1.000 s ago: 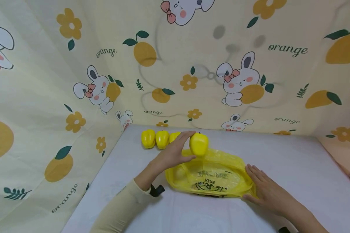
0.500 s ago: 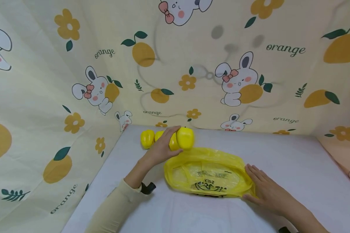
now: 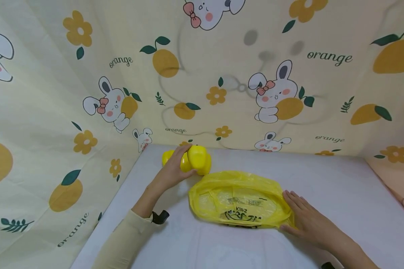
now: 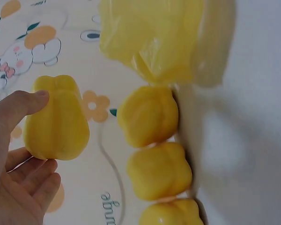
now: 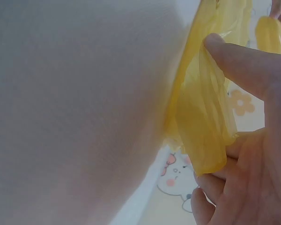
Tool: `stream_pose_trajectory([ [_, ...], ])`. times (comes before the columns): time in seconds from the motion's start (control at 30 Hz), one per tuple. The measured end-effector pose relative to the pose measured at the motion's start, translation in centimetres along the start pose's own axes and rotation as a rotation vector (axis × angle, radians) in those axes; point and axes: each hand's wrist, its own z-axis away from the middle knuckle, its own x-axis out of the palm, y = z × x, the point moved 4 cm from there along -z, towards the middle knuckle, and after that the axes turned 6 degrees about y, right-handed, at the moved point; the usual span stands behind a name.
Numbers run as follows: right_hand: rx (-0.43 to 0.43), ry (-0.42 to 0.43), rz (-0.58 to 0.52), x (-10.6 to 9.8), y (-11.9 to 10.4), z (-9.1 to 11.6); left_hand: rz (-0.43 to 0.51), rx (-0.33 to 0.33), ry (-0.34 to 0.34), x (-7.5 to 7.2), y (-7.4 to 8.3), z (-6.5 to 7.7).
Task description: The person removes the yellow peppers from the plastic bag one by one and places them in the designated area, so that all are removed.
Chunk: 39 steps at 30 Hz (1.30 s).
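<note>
My left hand grips a yellow bell pepper between thumb and fingertips, at the back left. In the left wrist view it is held apart from a row of other yellow bell peppers; in the head view it overlaps the row's right end. A thin yellow plastic bag with black print lies mid-table, its mouth spread wide. Against the bag's right edge rests my right hand, fingers straight. From the right wrist, the bag's gathered side shows between the thumb and the fingers.
The table has a pale cover. Behind it and on both sides hangs a cream cloth printed with rabbits, flowers and oranges. A black wrist strap piece juts from the left cuff.
My left hand has carried the held bell pepper leftward, from over the bag's back edge to the row of peppers. The right hand and the bag have stayed put.
</note>
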Motion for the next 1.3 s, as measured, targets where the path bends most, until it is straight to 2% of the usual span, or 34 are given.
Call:
stream_pose_trajectory([
  [0.17, -0.008, 0.005, 0.005, 0.0, 0.0, 0.0, 0.008, 0.009, 0.033, -1.0, -1.0, 0.2],
  [0.33, -0.01, 0.002, 0.013, -0.1, 0.1, -0.1, -0.023, 0.005, 0.048, -1.8, -1.9, 0.3],
  [0.63, -0.011, -0.005, 0.034, 0.0, 0.3, -0.4, -0.057, -0.077, 0.058, -3.2, -3.8, 0.6],
  [1.07, 0.009, -0.017, 0.023, 0.0, 0.2, -0.4, -0.07, -0.119, 0.079, -5.9, -6.4, 1.2],
  [1.3, -0.009, -0.012, 0.045, -0.1, 0.1, -0.5, -0.101, -0.188, 0.055, -7.4, -8.2, 1.9],
])
